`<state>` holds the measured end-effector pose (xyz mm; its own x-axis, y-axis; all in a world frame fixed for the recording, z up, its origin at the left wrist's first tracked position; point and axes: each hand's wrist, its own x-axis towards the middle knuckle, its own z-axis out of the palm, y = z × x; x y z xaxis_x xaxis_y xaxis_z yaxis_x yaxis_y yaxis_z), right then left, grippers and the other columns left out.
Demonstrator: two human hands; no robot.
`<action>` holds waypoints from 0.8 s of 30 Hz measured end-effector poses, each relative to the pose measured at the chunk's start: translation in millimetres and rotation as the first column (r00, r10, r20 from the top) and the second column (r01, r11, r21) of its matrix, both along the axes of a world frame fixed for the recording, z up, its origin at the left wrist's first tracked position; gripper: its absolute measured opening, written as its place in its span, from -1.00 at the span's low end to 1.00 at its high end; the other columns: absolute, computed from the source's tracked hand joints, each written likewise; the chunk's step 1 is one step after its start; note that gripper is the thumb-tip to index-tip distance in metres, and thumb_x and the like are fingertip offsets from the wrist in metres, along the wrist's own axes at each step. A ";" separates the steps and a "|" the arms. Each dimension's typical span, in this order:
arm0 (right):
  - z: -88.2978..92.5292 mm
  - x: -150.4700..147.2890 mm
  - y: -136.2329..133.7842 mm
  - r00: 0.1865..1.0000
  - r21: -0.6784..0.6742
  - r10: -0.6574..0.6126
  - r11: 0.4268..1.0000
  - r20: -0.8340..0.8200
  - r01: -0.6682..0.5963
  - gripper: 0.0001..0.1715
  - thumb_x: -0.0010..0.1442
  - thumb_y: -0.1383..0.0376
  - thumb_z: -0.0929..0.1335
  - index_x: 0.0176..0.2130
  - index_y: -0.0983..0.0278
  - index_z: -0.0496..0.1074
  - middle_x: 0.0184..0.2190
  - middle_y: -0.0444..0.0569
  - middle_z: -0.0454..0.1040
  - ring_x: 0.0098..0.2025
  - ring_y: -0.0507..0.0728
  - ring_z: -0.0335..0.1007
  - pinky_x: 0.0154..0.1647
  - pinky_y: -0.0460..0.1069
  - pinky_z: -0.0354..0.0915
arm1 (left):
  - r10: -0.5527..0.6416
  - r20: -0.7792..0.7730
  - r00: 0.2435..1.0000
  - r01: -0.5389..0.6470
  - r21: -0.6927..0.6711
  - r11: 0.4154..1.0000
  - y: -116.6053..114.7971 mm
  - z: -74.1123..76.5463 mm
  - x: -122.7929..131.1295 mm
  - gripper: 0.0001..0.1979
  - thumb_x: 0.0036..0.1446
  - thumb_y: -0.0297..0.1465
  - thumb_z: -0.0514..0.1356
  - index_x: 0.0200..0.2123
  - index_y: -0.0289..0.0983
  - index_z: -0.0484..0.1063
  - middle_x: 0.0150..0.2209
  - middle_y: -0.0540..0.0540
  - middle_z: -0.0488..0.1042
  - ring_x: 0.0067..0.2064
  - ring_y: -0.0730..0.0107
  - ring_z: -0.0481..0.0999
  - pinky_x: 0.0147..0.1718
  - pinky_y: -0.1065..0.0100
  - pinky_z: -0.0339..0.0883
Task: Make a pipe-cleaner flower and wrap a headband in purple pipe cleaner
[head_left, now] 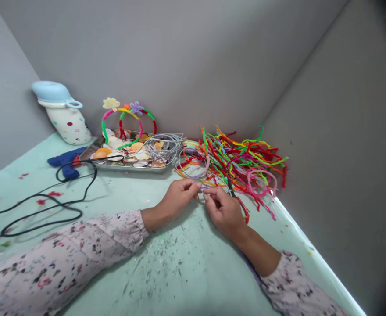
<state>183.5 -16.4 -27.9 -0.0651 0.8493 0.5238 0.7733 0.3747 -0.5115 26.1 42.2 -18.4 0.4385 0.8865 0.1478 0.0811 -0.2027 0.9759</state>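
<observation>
My left hand (180,195) and my right hand (225,210) meet fingertip to fingertip just above the table, each closed in a pinch. Between them runs a thin grey wire (177,163), bent into a loop that rises behind the fingers. Its ends are too small to make out at the fingertips. Right behind my hands lies a tangled heap of colourful pipe cleaners (235,156). A pink fuzzy ring (262,181) rests on the heap's right side. Close to my right hand, a dark-bladed tool with red-orange handles (244,210) is partly hidden.
A metal tray (137,169) holds paper cut-outs, a coil of grey wire (166,147) and two flower-topped pipe-cleaner hoops (141,125). Left of it are a blue glue gun (68,161) with a looping black cord (53,223) and a white bottle (69,125). Grey walls stand behind.
</observation>
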 end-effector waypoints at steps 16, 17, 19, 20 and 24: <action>2.7 0.4 -0.8 0.994 -0.064 0.004 0.998 -0.108 -0.011 -0.80 0.20 0.27 0.27 -0.20 0.26 0.42 -0.57 -0.15 0.45 -0.56 0.02 0.34 -0.56 -0.11 0.20 | -0.044 0.021 0.999 0.045 -0.070 0.997 -0.4 4.4 -2.6 -0.65 0.15 -0.20 0.08 -0.56 -0.32 0.36 -0.70 0.08 0.18 -0.64 0.57 0.11 -0.62 0.44 -0.02; 2.6 0.5 -0.8 0.994 -0.071 0.004 0.997 -0.110 -0.012 -0.80 0.20 0.27 0.27 -0.20 0.26 0.43 -0.57 -0.15 0.45 -0.55 0.02 0.34 -0.56 -0.11 0.20 | -0.045 0.025 0.999 0.047 -0.076 0.996 -0.4 4.6 -2.3 -0.65 0.14 -0.21 0.08 -0.56 -0.32 0.35 -0.69 0.08 0.19 -0.64 0.58 0.11 -0.62 0.44 -0.02; 2.2 0.7 -0.8 0.994 -0.085 0.002 0.996 -0.113 -0.012 -0.80 0.20 0.27 0.27 -0.19 0.25 0.43 -0.58 -0.15 0.45 -0.56 0.02 0.34 -0.56 -0.11 0.21 | -0.048 0.023 0.999 0.050 -0.092 0.994 -0.5 4.9 -1.8 -0.66 0.14 -0.22 0.09 -0.56 -0.33 0.35 -0.69 0.08 0.20 -0.64 0.58 0.12 -0.63 0.44 -0.02; 2.1 0.7 -0.7 0.994 -0.091 -0.001 0.996 -0.113 -0.010 -0.79 0.20 0.27 0.26 -0.19 0.25 0.43 -0.58 -0.16 0.45 -0.56 0.02 0.34 -0.56 -0.11 0.21 | -0.046 0.019 0.999 0.048 -0.097 0.994 -0.5 5.1 -1.6 -0.67 0.13 -0.23 0.09 -0.56 -0.33 0.34 -0.68 0.08 0.20 -0.64 0.58 0.12 -0.63 0.44 -0.02; 1.8 0.3 -0.2 0.995 -0.090 -0.008 0.996 -0.102 -0.001 -0.78 0.20 0.26 0.27 -0.19 0.26 0.44 -0.60 -0.15 0.45 -0.58 0.03 0.34 -0.56 -0.10 0.23 | -0.033 0.013 0.999 0.034 -0.077 0.996 -1.0 6.0 -1.3 -0.68 0.13 -0.24 0.09 -0.57 -0.32 0.33 -0.67 0.07 0.22 -0.63 0.58 0.13 -0.62 0.45 -0.01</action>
